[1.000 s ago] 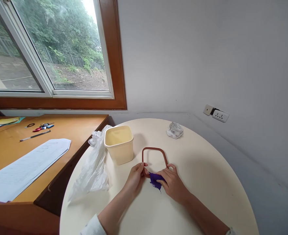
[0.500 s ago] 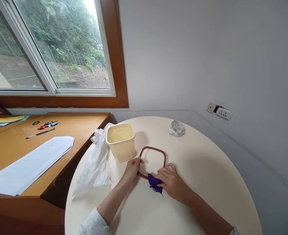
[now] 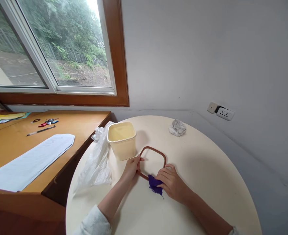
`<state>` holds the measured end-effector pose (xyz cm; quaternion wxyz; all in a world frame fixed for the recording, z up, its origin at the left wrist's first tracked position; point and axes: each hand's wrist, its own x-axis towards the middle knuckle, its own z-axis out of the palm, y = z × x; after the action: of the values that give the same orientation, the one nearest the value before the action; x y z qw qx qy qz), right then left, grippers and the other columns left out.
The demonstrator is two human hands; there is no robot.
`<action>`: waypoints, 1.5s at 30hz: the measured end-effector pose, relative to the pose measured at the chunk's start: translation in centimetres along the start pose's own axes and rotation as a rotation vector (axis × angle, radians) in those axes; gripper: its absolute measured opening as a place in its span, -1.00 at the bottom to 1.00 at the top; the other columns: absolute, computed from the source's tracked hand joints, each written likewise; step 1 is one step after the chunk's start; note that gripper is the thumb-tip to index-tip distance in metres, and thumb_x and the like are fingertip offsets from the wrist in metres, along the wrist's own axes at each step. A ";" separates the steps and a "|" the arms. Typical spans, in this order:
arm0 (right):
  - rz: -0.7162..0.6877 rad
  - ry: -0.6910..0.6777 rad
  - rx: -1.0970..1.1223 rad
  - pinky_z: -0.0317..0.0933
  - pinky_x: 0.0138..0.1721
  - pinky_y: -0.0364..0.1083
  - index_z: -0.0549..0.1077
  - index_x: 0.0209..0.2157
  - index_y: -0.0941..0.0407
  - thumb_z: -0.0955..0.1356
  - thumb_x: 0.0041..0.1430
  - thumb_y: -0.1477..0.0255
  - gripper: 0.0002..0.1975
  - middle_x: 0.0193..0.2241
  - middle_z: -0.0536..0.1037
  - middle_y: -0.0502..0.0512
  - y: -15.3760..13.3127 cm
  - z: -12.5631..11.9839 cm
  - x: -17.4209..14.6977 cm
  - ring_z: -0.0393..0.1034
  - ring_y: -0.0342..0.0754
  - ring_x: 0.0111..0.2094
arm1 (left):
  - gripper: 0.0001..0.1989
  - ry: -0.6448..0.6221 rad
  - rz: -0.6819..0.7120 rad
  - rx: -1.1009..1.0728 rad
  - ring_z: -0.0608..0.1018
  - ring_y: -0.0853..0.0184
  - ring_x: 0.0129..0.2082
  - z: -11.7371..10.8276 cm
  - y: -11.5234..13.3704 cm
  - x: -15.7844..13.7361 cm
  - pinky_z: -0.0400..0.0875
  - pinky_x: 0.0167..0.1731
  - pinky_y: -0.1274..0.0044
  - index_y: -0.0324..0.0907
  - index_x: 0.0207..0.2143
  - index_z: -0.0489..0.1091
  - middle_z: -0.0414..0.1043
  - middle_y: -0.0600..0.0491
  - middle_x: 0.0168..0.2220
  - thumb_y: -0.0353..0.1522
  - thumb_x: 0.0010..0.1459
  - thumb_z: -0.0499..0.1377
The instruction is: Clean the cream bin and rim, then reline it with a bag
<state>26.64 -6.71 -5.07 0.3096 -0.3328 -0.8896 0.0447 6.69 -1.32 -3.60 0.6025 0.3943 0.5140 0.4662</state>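
A brown square ring with rounded corners and an open middle, like a frame (image 3: 156,150), is held just over the round table. My left hand (image 3: 132,168) is closed on its left side, thumb on top. At its near right corner my right hand (image 3: 172,182) pinches a small purple cloth (image 3: 154,185) with frayed edges against the ring. The cloth partly covers the near side of the ring. A cream square plastic tub (image 3: 121,143) stands open just beyond my left hand.
A crumpled white plastic bag (image 3: 95,169) lies left of the tub. A wadded grey-white cloth or bag (image 3: 177,128) sits at the far edge of the round table (image 3: 207,202). The wooden desk (image 3: 85,122) at left bears papers (image 3: 31,163), a pen (image 3: 41,131) and keys (image 3: 49,122).
The view has shifted very slightly. Both hands keep their grip, and the purple cloth stays at the near right corner of the ring.
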 end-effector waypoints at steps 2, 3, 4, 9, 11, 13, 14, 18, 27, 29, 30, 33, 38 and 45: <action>0.002 -0.002 0.004 -0.10 0.00 0.03 0.33 -0.29 0.10 0.26 0.17 0.54 -0.93 -0.40 0.48 -0.01 -0.1 0.0 0.1 0.32 -0.11 -0.27 | -0.51 -0.001 0.001 -0.023 0.12 0.52 -0.72 0.0 -0.1 0.0 0.07 -0.63 0.59 -0.29 -0.47 0.39 -0.01 0.26 -0.77 0.01 -0.10 0.17; 0.004 -0.003 0.002 -0.10 0.00 0.03 0.33 -0.29 0.10 0.26 0.17 0.54 -0.93 -0.40 0.48 -0.01 -0.1 0.0 0.1 0.32 -0.11 -0.27 | -0.51 -0.001 -0.001 -0.032 0.12 0.52 -0.72 0.0 -0.1 0.0 0.07 -0.63 0.59 -0.29 -0.47 0.39 0.00 0.26 -0.77 0.01 -0.09 0.17; 0.005 -0.005 -0.001 -0.10 0.00 0.03 0.33 -0.29 0.10 0.27 0.16 0.54 -0.92 -0.40 0.48 -0.01 -0.1 0.0 0.1 0.32 -0.11 -0.27 | -0.52 -0.001 -0.004 -0.039 0.12 0.52 -0.72 0.0 -0.1 -0.1 0.06 -0.63 0.59 -0.30 -0.46 0.39 0.00 0.26 -0.77 0.00 -0.08 0.17; 0.009 -0.013 -0.015 -0.09 0.00 0.03 0.33 -0.30 0.11 0.27 0.15 0.56 -0.91 -0.42 0.47 -0.02 -0.3 -0.1 0.1 0.31 -0.12 -0.29 | -0.54 0.008 -0.015 -0.040 0.13 0.52 -0.71 0.1 0.0 -0.3 0.09 -0.61 0.59 -0.30 -0.45 0.41 -0.02 0.26 -0.75 -0.02 -0.06 0.17; 0.008 -0.007 -0.019 -0.08 -0.01 0.03 0.34 -0.30 0.11 0.27 0.15 0.56 -0.91 -0.43 0.46 -0.02 -0.4 -0.1 0.1 0.31 -0.12 -0.30 | -0.54 0.008 -0.016 -0.042 0.14 0.52 -0.71 0.1 0.1 -0.4 0.11 -0.60 0.58 -0.30 -0.44 0.41 -0.02 0.26 -0.74 -0.03 -0.05 0.16; 0.006 -0.003 -0.024 -0.08 -0.01 0.03 0.34 -0.30 0.11 0.26 0.16 0.55 -0.92 -0.43 0.46 -0.01 -0.4 -0.1 0.2 0.31 -0.11 -0.30 | -0.54 0.006 -0.017 -0.042 0.15 0.52 -0.70 0.0 0.1 -0.5 0.11 -0.59 0.58 -0.30 -0.44 0.42 -0.02 0.25 -0.73 -0.03 -0.03 0.15; 0.005 -0.002 -0.027 -0.07 -0.01 0.04 0.35 -0.30 0.11 0.26 0.16 0.54 -0.92 -0.43 0.47 0.00 -0.4 -0.1 0.2 0.31 -0.11 -0.30 | -0.54 0.005 -0.017 -0.043 0.15 0.52 -0.70 0.0 0.1 -0.5 0.11 -0.59 0.58 -0.30 -0.43 0.42 -0.01 0.25 -0.73 -0.03 -0.03 0.15; 0.002 -0.003 -0.036 -0.07 -0.01 0.04 0.35 -0.30 0.12 0.26 0.16 0.54 -0.92 -0.43 0.47 0.00 -0.4 0.0 0.2 0.31 -0.11 -0.30 | -0.53 0.012 -0.020 -0.055 0.13 0.52 -0.70 0.2 0.1 -0.6 0.10 -0.59 0.58 -0.30 -0.45 0.42 -0.02 0.26 -0.74 -0.01 -0.06 0.17; 0.009 -0.010 -0.048 -0.08 -0.01 0.02 0.34 -0.30 0.11 0.27 0.15 0.53 -0.93 -0.43 0.46 -0.02 -0.3 0.0 0.0 0.30 -0.13 -0.30 | -0.54 0.001 -0.020 -0.065 0.12 0.51 -0.70 0.2 0.1 -0.4 0.09 -0.59 0.58 -0.29 -0.45 0.42 -0.02 0.26 -0.74 -0.02 -0.06 0.16; 0.009 -0.010 -0.048 -0.07 -0.01 0.02 0.34 -0.30 0.11 0.27 0.15 0.54 -0.93 -0.43 0.46 -0.02 -0.3 0.1 0.0 0.30 -0.12 -0.30 | -0.54 -0.005 -0.014 -0.061 0.14 0.51 -0.70 0.2 0.0 -0.4 0.08 -0.58 0.57 -0.29 -0.43 0.43 -0.01 0.25 -0.74 -0.03 -0.05 0.16; 0.008 -0.009 -0.047 -0.07 -0.01 0.02 0.34 -0.30 0.11 0.26 0.16 0.54 -0.93 -0.43 0.46 -0.01 -0.3 0.1 0.0 0.30 -0.12 -0.30 | -0.54 -0.007 -0.009 -0.059 0.15 0.51 -0.70 0.2 -0.1 -0.3 0.08 -0.58 0.57 -0.30 -0.43 0.43 0.00 0.25 -0.73 -0.03 -0.05 0.16; 0.007 -0.001 -0.048 -0.06 -0.02 0.03 0.34 -0.30 0.12 0.26 0.16 0.54 -0.93 -0.44 0.46 0.00 -0.4 0.1 0.0 0.30 -0.11 -0.31 | -0.54 -0.010 -0.010 -0.060 0.16 0.51 -0.70 0.1 -0.1 -0.3 0.08 -0.58 0.57 -0.30 -0.42 0.44 0.00 0.25 -0.73 -0.03 -0.04 0.15; 0.003 0.005 -0.060 -0.04 -0.03 0.03 0.35 -0.31 0.12 0.26 0.16 0.54 -0.93 -0.45 0.46 0.00 -0.4 0.1 0.1 0.31 -0.11 -0.32 | -0.53 -0.003 -0.015 -0.068 0.16 0.51 -0.70 0.2 -0.1 -0.4 0.08 -0.58 0.58 -0.30 -0.42 0.44 -0.01 0.25 -0.73 -0.02 -0.04 0.16; 0.004 0.006 -0.058 -0.05 -0.02 0.03 0.35 -0.31 0.12 0.26 0.15 0.55 -0.92 -0.45 0.45 -0.02 -0.4 0.1 0.1 0.30 -0.13 -0.32 | -0.54 -0.005 -0.012 -0.082 0.15 0.52 -0.70 0.2 0.1 -0.5 0.07 -0.59 0.58 -0.30 -0.43 0.44 0.00 0.25 -0.73 -0.02 -0.06 0.17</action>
<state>26.28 -6.93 -4.99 0.3024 -0.3433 -0.8890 0.0186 6.88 -1.74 -3.37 0.6224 0.3673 0.4952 0.4822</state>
